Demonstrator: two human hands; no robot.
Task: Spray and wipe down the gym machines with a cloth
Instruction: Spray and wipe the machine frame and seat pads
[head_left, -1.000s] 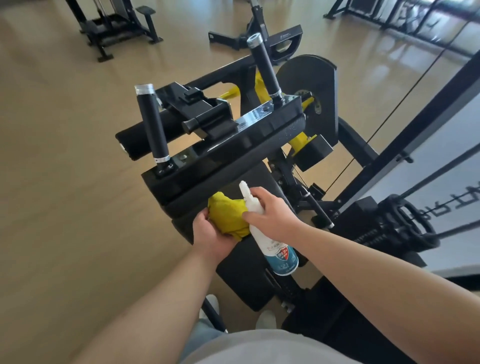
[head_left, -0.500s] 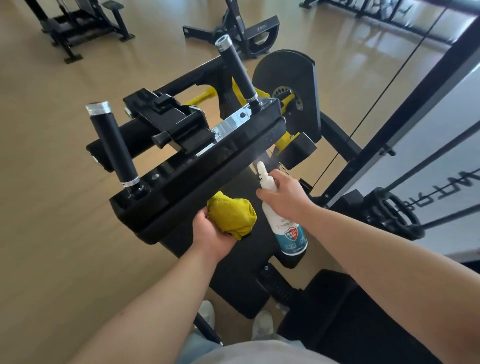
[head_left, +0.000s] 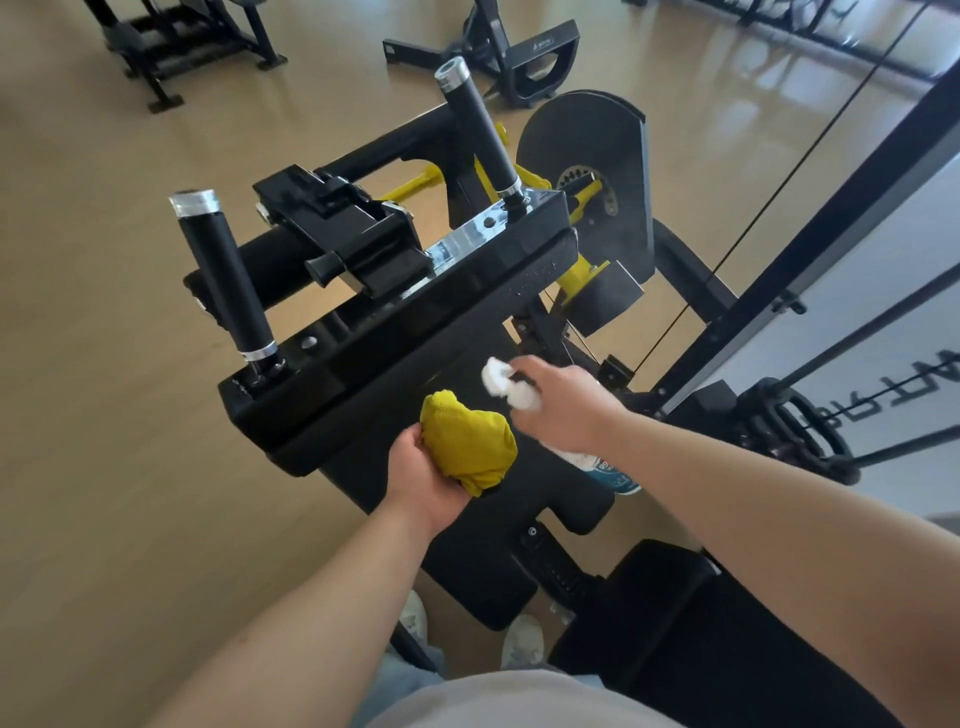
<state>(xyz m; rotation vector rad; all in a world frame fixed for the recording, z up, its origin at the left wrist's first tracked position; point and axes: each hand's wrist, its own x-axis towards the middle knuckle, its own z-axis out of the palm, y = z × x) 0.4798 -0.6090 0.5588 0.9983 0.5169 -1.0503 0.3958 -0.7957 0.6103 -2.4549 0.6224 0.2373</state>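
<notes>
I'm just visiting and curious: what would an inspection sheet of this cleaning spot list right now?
Surface: black machine pad, glossy, with two upright grip handles above it.
Job's things: yellow cloth, bunched up; white spray bottle, motion-blurred, nozzle towards the pad.
Clutter: nothing seen.
Hands: left hand grips the cloth over the pad; right hand grips the bottle.
Cables: one thin cable runs diagonally on the machine's right side.
Surroundings: wooden floor; other machines stand further off.
</notes>
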